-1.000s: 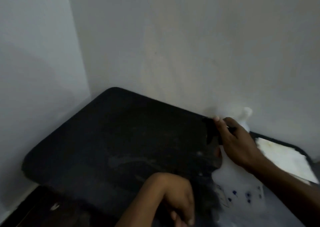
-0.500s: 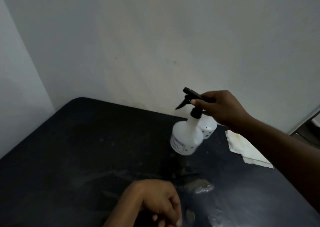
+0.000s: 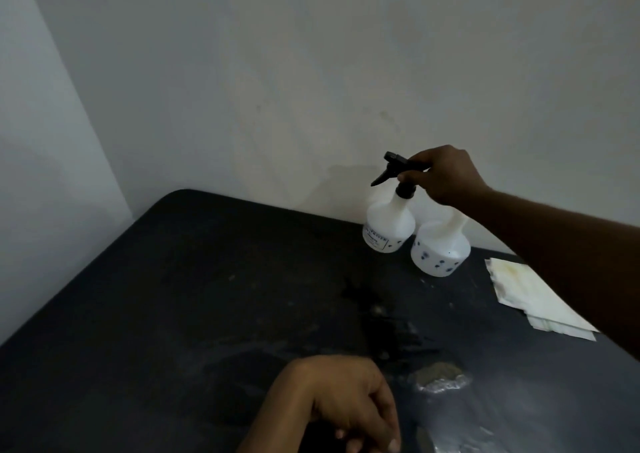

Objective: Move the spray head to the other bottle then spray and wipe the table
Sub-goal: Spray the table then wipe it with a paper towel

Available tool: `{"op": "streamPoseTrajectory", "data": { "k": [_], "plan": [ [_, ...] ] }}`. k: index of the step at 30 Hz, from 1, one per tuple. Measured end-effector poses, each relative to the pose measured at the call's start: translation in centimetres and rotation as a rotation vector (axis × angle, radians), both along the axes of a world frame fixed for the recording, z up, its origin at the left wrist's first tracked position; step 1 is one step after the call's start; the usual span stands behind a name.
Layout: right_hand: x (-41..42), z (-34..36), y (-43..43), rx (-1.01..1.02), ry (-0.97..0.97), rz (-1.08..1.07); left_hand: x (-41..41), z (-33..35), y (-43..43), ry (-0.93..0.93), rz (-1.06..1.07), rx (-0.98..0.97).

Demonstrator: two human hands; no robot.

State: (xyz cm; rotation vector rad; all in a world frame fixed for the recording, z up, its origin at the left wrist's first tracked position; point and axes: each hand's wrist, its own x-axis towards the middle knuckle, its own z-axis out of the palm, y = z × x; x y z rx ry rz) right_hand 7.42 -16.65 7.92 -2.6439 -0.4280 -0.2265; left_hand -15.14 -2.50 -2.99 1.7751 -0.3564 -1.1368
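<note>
A: Starting at the left, what do we have?

B: We see the black table (image 3: 145, 300) running into the corner of pale walls (image 3: 277, 72). Its left part is bare, with faint smears toward the middle.

A: And nearer us?

B: Our left hand (image 3: 341, 400) lies on the table's near edge, fingers curled loosely inward. We cannot tell whether anything is inside it. Just right of that hand sits a glistening wet patch (image 3: 440, 380).

A: Where is the sprayer?

B: At the table's far edge, by the wall. The black spray head (image 3: 398, 172) sits on the neck of a white bottle (image 3: 388, 227). Its base seems to hang just clear of the table, though we cannot be sure. Our right hand (image 3: 446, 175) is closed around the back of the head, fingers wrapped tight on it, nozzle pointing left.

A: The other bottle?

B: Just right of the first bottle, nearly touching it, a second bottle (image 3: 440, 252) stands upright on the table, its neck hidden behind our right wrist.

A: Farther right?

B: A folded pale cloth (image 3: 530, 297) lies flat on the table, partly under our forearm.
</note>
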Motion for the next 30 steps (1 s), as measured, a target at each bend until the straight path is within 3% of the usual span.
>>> {"op": "streamPoseTrajectory", "data": {
  "k": [12,16,19,23,30],
  "plan": [
    [0.3,2.8,-2.4,-0.451,-0.031,0.079,-0.2,-0.3,0.8,-0.033,0.019,0.015],
    [0.1,4.2,-5.2,-0.755,0.098,-0.072,0.1,-0.4,0.7,-0.054,0.017,0.026],
    [0.2,3.0,-6.3,-0.59,0.308,-0.155,0.2,-0.3,0.7,-0.052,0.039,0.045],
    [0.8,0.7,-6.4,-0.395,0.352,-0.157,0.3,-0.3,0.8,-0.029,0.052,0.06],
    [2.0,-1.2,-6.3,-0.402,0.345,-0.1,0.4,-0.6,0.9,-0.041,0.052,0.073]
  ]
}}
